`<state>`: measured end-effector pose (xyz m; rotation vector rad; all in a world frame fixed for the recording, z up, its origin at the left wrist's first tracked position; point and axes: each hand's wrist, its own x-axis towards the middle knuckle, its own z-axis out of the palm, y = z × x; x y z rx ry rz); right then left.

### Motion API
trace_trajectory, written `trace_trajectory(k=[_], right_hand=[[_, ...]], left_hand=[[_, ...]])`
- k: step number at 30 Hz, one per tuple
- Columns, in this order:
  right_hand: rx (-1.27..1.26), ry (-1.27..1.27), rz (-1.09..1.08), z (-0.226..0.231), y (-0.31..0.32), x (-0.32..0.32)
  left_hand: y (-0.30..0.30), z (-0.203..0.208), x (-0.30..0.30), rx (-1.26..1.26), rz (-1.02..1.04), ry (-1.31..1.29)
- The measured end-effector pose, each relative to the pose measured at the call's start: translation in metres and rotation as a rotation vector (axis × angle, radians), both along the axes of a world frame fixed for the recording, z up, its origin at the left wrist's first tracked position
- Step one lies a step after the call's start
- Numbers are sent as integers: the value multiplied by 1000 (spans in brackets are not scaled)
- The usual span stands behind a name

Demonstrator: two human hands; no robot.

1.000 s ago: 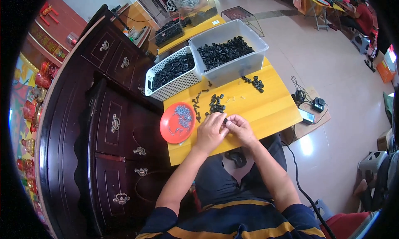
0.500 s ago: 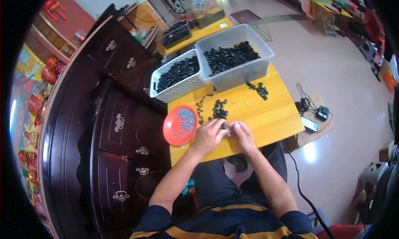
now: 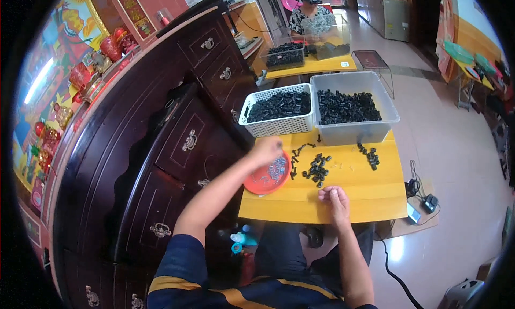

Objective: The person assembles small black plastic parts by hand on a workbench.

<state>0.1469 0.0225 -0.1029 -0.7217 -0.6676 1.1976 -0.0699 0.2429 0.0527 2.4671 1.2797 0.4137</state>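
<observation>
My left hand is raised over the red plate, its fingers closed round a small black plastic part. Small silvery metal pieces lie in that plate. Low over the yellow table, near its front edge, my right hand has its fingers curled and pressed together; what they may hold is too small to make out. Beyond it lies a loose pile of short black parts. A row of thin black pieces runs between the pile and the plate.
A white perforated basket and a clear plastic bin, both full of black parts, stand at the table's back. More black parts lie at the right. A dark wooden cabinet borders the left. Another person sits beyond.
My hands were together at a small black part; now they are apart. The left has moved up and left with a black part, over the plate. The view has tilted up and shifted left.
</observation>
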Motion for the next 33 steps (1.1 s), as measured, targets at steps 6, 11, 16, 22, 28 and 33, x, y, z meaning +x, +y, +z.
trace_trajectory(k=[6, 11, 16, 22, 28, 33], right_hand=[[-10, -6, 23, 4, 2, -3], [-76, 72, -53, 11, 0, -2], [-3, 87, -1, 5, 7, -3], [-10, 65, -12, 4, 4, -2], [-14, 5, -32, 10, 2, -7], [-41, 26, -39, 12, 2, -7]], left_hand=[[48, 12, -3, 326, 43, -354], [-51, -35, 36, 90, -268, -206], [-120, -73, 57, 124, -282, -172], [-121, -105, 61, 224, -240, -114], [-131, -107, 58, 263, -244, -138], [-142, -97, 56, 106, -187, -251]])
